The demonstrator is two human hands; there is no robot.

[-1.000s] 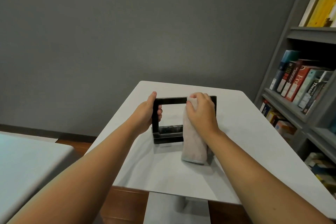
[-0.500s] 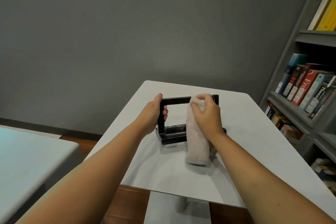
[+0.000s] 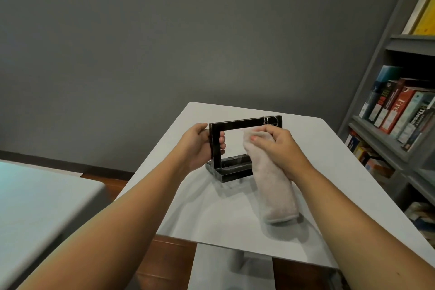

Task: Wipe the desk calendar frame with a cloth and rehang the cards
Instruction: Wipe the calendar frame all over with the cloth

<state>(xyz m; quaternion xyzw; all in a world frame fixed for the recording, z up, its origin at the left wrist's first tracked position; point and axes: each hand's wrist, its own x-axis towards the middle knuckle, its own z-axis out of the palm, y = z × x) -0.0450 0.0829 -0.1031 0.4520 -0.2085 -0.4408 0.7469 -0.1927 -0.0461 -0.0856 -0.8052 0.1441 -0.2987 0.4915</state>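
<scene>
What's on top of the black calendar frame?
Metal rings loop the top bar's right end; no cards visible. The right hand and cloth hide the frame's right side.

There is only the one view, worn on the person's head and looking forward and down along both bare forearms. It sits close above the near edge of the white bench [image 3: 324,155], with the left hand [image 3: 200,146] and right hand [image 3: 280,146] near mid-picture. The wide lens also takes in the grey wall [image 3: 164,42] ahead and a bookshelf [image 3: 376,132] along the right edge
</scene>
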